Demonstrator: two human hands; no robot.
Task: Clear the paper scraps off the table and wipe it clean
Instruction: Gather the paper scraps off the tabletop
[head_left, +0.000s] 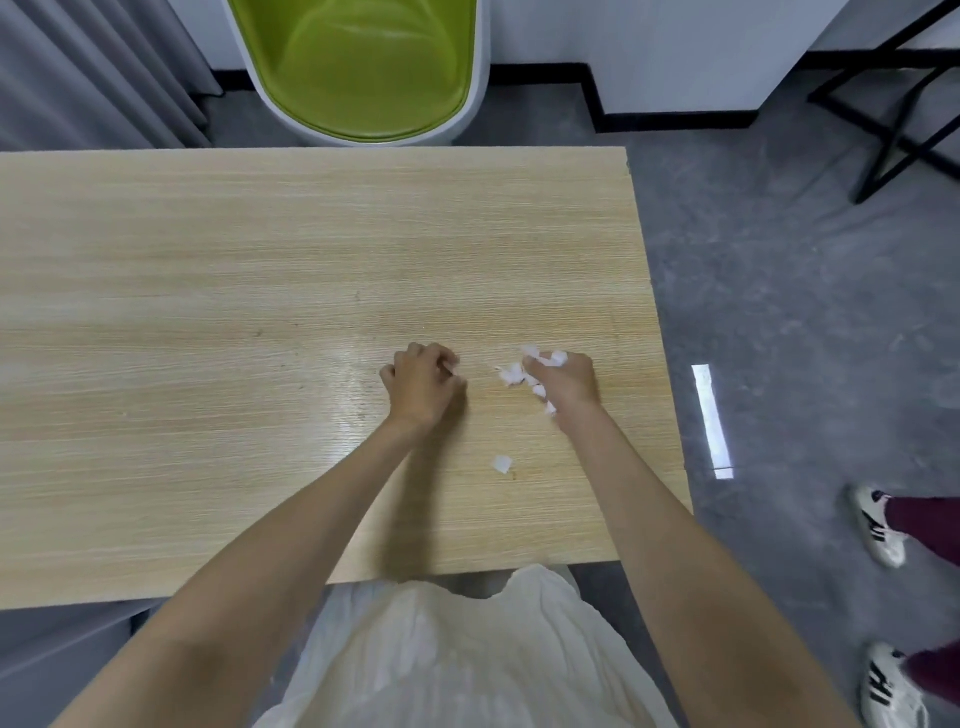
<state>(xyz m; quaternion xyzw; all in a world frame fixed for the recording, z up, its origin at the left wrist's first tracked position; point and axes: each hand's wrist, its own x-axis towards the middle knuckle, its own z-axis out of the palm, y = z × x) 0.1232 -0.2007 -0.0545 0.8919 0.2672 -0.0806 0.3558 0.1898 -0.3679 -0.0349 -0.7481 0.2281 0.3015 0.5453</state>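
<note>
Head view. My right hand (566, 382) is curled around a cluster of small white torn paper scraps (514, 374) near the right edge of the light wooden table (260, 260). My left hand (423, 387) rests beside it, fingers curled under; I cannot tell if it holds anything. One loose white scrap (502, 463) lies nearer the front edge.

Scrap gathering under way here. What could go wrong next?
The right hand grips a loose bunch of paper scraps; bits poking out may drop when it lifts. The lone scrap nearer the person lies apart and could be missed. The bunch sits near the right edge of the table, so a sweep might push bits onto the floor.
</note>
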